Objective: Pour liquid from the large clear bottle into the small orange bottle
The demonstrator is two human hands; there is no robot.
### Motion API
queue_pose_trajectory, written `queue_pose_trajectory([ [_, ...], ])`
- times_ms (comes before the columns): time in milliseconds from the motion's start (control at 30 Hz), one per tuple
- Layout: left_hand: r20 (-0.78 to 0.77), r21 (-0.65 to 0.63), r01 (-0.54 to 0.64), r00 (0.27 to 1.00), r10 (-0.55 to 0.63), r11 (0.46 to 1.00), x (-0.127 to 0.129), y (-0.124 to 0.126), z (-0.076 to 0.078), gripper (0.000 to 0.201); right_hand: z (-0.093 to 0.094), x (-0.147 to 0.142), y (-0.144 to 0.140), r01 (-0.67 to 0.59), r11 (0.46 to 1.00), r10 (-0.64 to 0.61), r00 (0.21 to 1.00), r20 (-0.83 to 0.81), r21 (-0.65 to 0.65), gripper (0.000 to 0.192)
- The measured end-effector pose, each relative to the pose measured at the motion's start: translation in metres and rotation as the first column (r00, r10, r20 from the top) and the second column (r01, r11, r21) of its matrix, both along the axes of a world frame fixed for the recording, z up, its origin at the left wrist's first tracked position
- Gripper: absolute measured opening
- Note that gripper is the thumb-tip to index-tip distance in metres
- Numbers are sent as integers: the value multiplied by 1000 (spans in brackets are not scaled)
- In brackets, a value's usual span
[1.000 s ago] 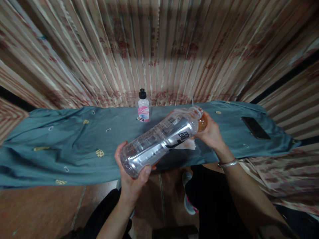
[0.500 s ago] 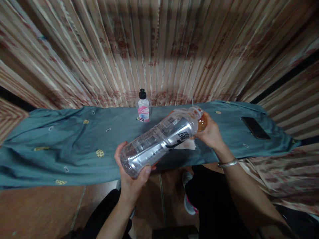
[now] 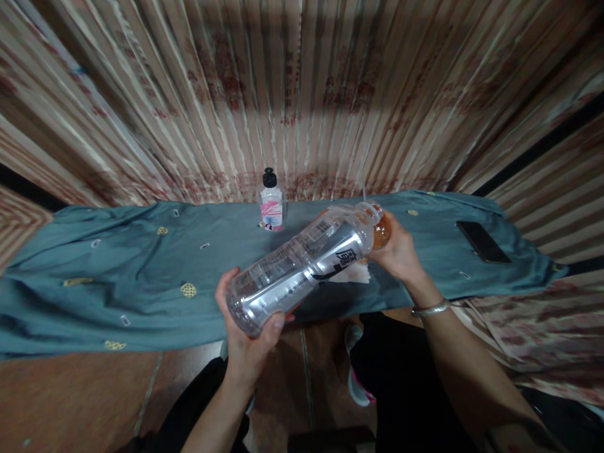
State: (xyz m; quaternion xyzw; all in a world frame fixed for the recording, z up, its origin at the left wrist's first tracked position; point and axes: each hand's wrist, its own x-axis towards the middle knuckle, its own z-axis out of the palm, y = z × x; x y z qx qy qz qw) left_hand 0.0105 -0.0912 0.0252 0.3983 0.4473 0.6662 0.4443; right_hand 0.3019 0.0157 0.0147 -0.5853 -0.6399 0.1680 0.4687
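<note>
My left hand (image 3: 248, 352) is wrapped round the base of a large clear plastic bottle (image 3: 297, 267) with a silver label and black lettering. The bottle lies tilted over the cloth, its uncapped mouth at the upper right. My right hand (image 3: 400, 251) grips a see-through amber container (image 3: 382, 231) at that mouth. Whether the two touch, and the container's full shape, I cannot tell, because the bottle covers part of it. A thin pale stick (image 3: 364, 191) pokes up behind the mouth. Under the bottle lies a white tissue (image 3: 355, 274), partly hidden.
A small clear bottle (image 3: 272, 211) with a black cap and pink label stands at the back of the teal cloth-covered table (image 3: 141, 270). A dark phone (image 3: 483, 241) lies at the right. Pleated curtains (image 3: 302, 94) hang behind and at both sides.
Hardly anything differs. Both hands hold the bottle and the amber container as before, and the view has shifted very slightly.
</note>
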Motion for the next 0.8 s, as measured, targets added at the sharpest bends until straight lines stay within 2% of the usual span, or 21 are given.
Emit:
queue_pose_trajectory([
  [133,-65,16,59,996,-58,998,-8,2,-9,86,0,0,0,-3,1000,3,1000,-10,-12,90],
  [267,-60,9,32,998,-31,999,-11,4,-12,85,0,0,0,17,1000,-17,1000,3,-7,91],
  [333,-73,31,72,995,-69,997,-12,5,-13,87,0,0,0,17,1000,-17,1000,10,6,90],
  [367,-82,43,92,993,-88,995,-12,5,-12,88,0,0,0,14,1000,-14,1000,13,14,90],
  [433,-66,28,51,997,-49,998,-11,5,-11,85,-1,0,0,7,1000,-7,1000,20,25,89],
  [800,63,-1,-15,998,15,1000,4,0,3,83,2,-2,0,16,1000,-16,1000,-3,-6,89],
])
